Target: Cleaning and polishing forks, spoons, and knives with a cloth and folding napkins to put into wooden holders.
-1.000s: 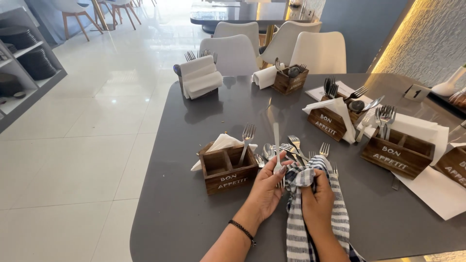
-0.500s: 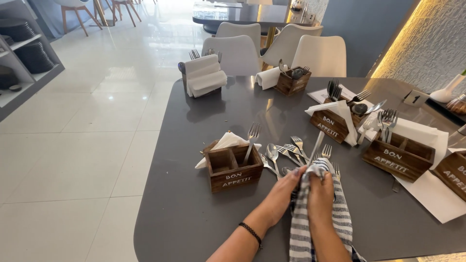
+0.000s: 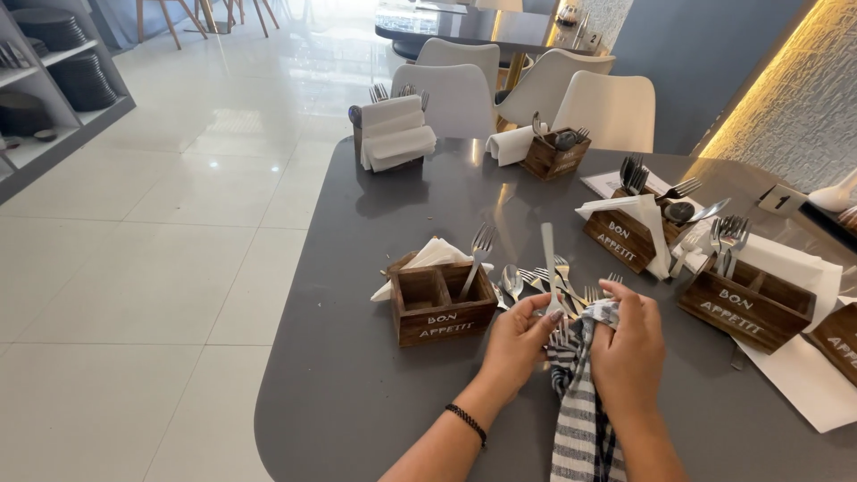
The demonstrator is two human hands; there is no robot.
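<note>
Fingers (image 3: 546,319) hold knife (image 3: 548,268) upright, blade pointing up.

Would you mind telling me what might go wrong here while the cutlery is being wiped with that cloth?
1. The long steel knife stands upright, pinched low by the left hand; it might tip or slip onto the dark grey table.
2. The loose pile of steel spoons and forks lies just beyond both hands; the blue-and-white striped cloth in the right hand might snag and scatter it.
</note>
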